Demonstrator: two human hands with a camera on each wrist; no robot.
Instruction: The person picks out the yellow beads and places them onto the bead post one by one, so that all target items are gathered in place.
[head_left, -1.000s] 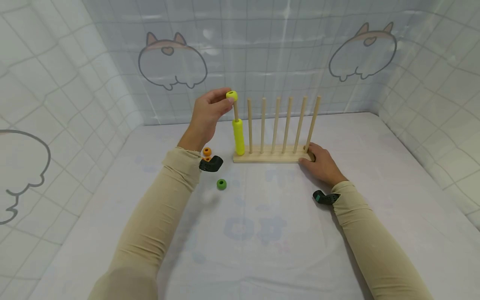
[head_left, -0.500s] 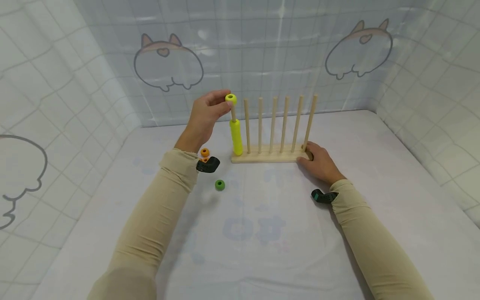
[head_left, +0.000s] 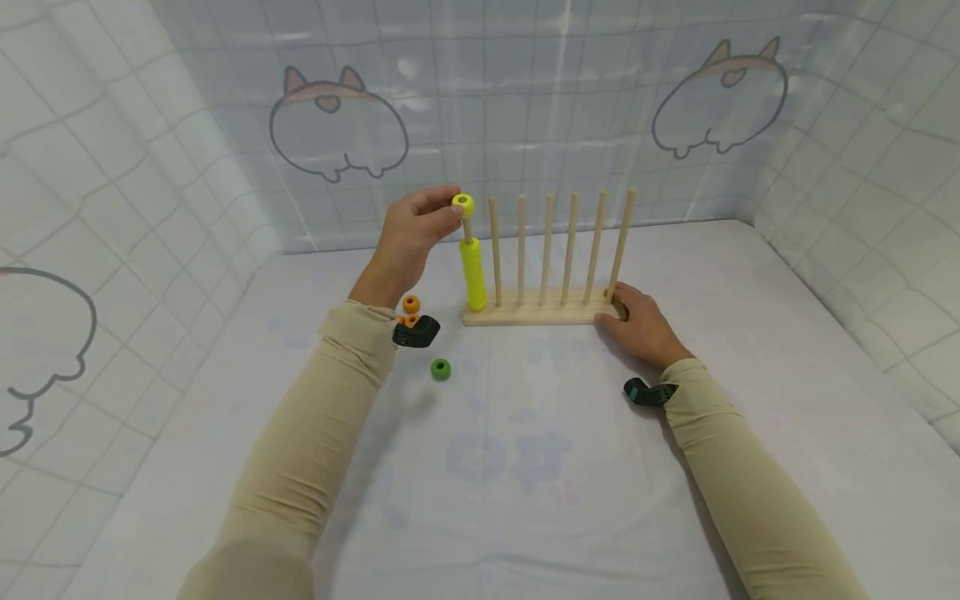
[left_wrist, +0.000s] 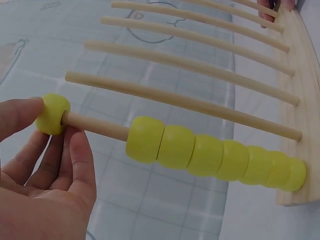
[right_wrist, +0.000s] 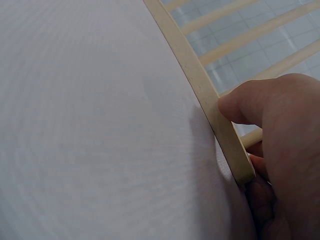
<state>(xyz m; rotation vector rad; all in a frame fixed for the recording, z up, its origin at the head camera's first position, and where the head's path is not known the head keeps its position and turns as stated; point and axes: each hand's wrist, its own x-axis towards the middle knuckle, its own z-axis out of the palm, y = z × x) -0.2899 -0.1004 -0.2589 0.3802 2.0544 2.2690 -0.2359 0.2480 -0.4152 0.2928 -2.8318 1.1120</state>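
Note:
My left hand [head_left: 411, 233] pinches a yellow bead [left_wrist: 53, 114] between thumb and fingers, at the top end of the leftmost peg. In the left wrist view the peg's tip enters the bead's hole. Lower on that same peg sits a stack of several yellow beads [head_left: 473, 275], with bare wood between stack and held bead. The wooden pegboard [head_left: 543, 313] stands upright on the table, its other pegs [head_left: 521, 250] bare. My right hand [head_left: 643, 327] grips the right end of the base, thumb in front, as the right wrist view [right_wrist: 285, 115] shows of the hand.
A green bead [head_left: 441, 369] lies on the white cloth in front of the left hand. Several orange beads [head_left: 411, 304] lie beside the left wrist, partly hidden by the black wrist device [head_left: 417, 332]. A tile-patterned curtain [head_left: 525, 108] stands behind the pegboard.
The left hand has lowered the yellow bead a little onto the leftmost peg's tip. The right hand has stayed on the base. The head view has shifted slightly.

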